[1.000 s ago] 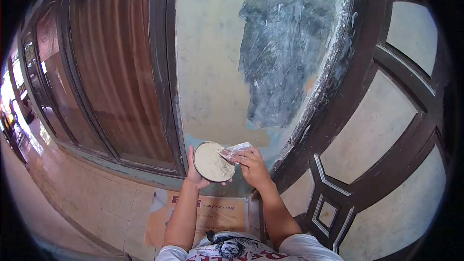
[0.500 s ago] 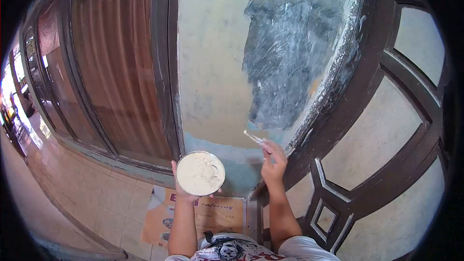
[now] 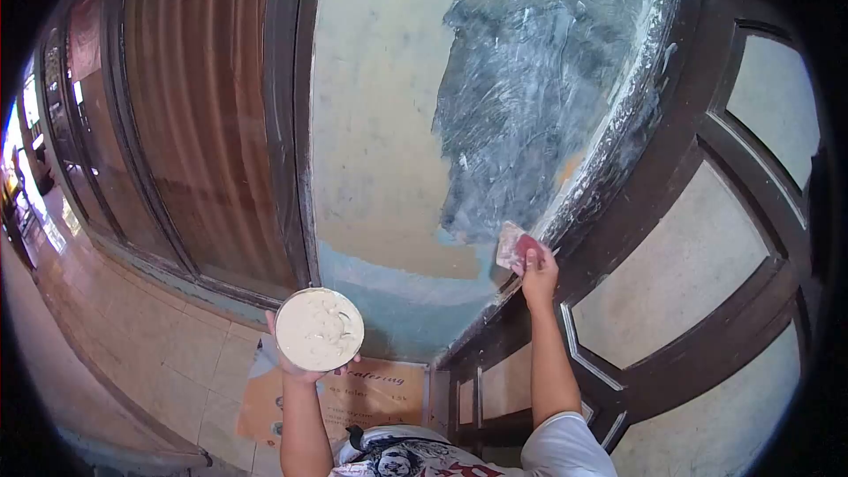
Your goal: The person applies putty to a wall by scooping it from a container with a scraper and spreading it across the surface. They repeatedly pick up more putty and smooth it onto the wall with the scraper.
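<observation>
A round tub of creamy off-white paste [image 3: 319, 329] rests in my left hand [image 3: 296, 366], whose fingers wrap its sides from below. My right hand [image 3: 539, 281] grips a scraper [image 3: 511, 247] with a reddish handle and a paste-smeared flat blade. The blade is at the lower right part of the wall panel [image 3: 380, 124], close to its edge strip; whether it touches the surface I cannot tell. A dark grey-blue patch with whitish smears [image 3: 512, 106] covers the panel's right side, beside the beige area.
Brown door with pale panels [image 3: 680, 256] stands on the right. On the left is a dark-framed window [image 3: 203, 124] with a brown curtain behind it. An orange printed banner [image 3: 375, 397] lies low by the wall, above tiled floor [image 3: 177, 344].
My right hand has moved right with the scraper, now turned so its blade shows broadside near the wall's edge strip. My left hand and the tub have shifted left and slightly down.
</observation>
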The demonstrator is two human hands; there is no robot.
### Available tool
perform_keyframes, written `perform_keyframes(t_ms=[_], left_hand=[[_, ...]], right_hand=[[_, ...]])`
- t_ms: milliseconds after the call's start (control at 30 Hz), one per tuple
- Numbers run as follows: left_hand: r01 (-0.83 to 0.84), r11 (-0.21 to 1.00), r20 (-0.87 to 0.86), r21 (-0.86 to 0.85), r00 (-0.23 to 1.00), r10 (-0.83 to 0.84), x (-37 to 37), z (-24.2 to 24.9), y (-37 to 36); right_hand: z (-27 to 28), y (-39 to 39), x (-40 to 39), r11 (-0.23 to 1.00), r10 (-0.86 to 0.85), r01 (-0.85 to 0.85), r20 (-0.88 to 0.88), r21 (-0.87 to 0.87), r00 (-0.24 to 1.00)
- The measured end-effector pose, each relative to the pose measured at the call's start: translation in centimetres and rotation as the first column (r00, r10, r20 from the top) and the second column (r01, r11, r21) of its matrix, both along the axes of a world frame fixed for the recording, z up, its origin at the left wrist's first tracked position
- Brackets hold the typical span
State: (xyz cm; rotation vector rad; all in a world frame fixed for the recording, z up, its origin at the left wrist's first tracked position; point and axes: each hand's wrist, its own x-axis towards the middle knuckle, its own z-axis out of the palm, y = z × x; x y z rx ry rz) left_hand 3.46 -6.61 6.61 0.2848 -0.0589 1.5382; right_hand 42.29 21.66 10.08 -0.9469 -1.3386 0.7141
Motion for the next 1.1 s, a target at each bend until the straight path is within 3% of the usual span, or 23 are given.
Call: perform_keyframes(t_ms=[33,67,100,167,233,300,367,500,567,600,733,767,833,867,1033,1100], left_hand=[[-0.005,1.000,0.000,-0.001,1.000,0.005,0.1,0.0,0.1],[-0.024,1.000,-0.034,-0.005,0.999,0.024,0.3,0.1,0.1],[-0.042,0.999,-0.070,-0.009,0.997,0.042,0.5,0.3,0.2],[-0.101,0.993,-0.017,-0.055,0.995,0.101,0.9,0.6,0.1],[-0.069,0.996,0.063,-0.051,0.995,0.072,0.9,-0.3,0.0],[-0.144,0.986,0.010,-0.083,0.989,0.145,1.1,-1.0,0.2],[-0.023,0.994,0.045,0.111,0.999,0.018,1.5,-0.9,0.4],[-0.062,0.998,0.204,0.017,0.977,0.057,3.7,0.2,0.0],[-0.304,0.919,-0.050,-0.250,0.952,0.302,4.8,0.2,0.2],[-0.313,0.922,-0.102,-0.228,0.950,0.297,5.1,-0.2,0.4],[-0.270,0.934,0.023,-0.235,0.959,0.283,4.7,-1.4,0.1],[-0.273,0.933,0.020,-0.234,0.958,0.286,4.5,-1.7,0.2],[-0.291,0.944,-0.069,-0.158,0.957,0.283,4.3,-2.3,0.4],[-0.293,0.943,-0.075,-0.157,0.956,0.284,4.1,-2.4,0.4],[-0.288,0.948,-0.023,-0.136,0.958,0.287,3.7,-3.0,0.5],[-0.252,0.966,-0.022,-0.052,0.968,0.251,3.0,-4.3,1.0]], right_hand=[[-1.0,1.3,0.7,0.999,0.010,-0.003,0.177,-0.041,0.984],[-1.0,1.1,0.3,0.985,-0.132,0.082,0.354,0.152,0.926],[-0.8,0.9,0.2,0.985,-0.129,0.079,0.353,0.152,0.927],[-0.8,0.4,0.2,0.993,-0.105,0.047,0.633,0.107,0.767],[-1.9,1.6,0.2,0.991,-0.135,0.097,0.682,0.093,0.718],[-1.4,1.1,-0.6,0.979,-0.185,0.180,0.794,0.096,0.579],[-2.0,1.9,-0.7,0.980,-0.185,0.173,0.795,0.101,0.578],[-2.7,3.9,-0.9,0.976,-0.214,0.138,0.842,0.167,0.494],[-2.4,4.4,-0.9,0.970,-0.241,0.112,0.840,0.213,0.485],[-1.9,4.2,-0.9,0.968,-0.252,0.118,0.844,0.223,0.473],[-2.1,4.1,-1.4,0.981,-0.193,0.094,0.883,0.169,0.427],[-2.0,4.4,-1.3,0.981,-0.192,0.092,0.882,0.168,0.430],[-1.1,5.8,-1.2,0.939,-0.317,0.049,0.796,0.342,0.516],[0.7,4.8,-1.6,0.952,-0.293,0.076,0.811,0.297,0.506],[-2.4,4.5,-1.2,0.964,-0.251,0.049,0.833,0.262,0.494],[-1.3,5.0,-1.8,0.973,-0.223,0.134,0.903,0.186,0.366]])
